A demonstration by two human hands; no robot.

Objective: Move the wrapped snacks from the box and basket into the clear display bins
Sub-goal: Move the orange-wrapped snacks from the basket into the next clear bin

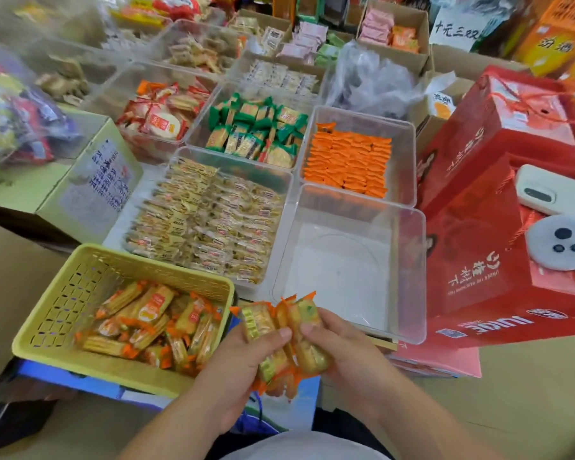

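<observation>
Both your grips low center of frame. Left grip [243,360] and right grip [341,346] each curled round same bunch of snacks [287,340], orange-edged wrappers, thumbs on top. Bunch hangs just under near edge of empty bin [332,270], center right, not in it yet. More of same kind piled in yellow basket [113,260], lower left, right beside your left grip. Red boxes [498,127] far right, phone [545,194] lying on them.

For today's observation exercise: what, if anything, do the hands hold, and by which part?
Both hold one bunch of orange-edged wrapped snacks: the left hand grips its left side, thumb on top; the right hand grips its right side.
</observation>
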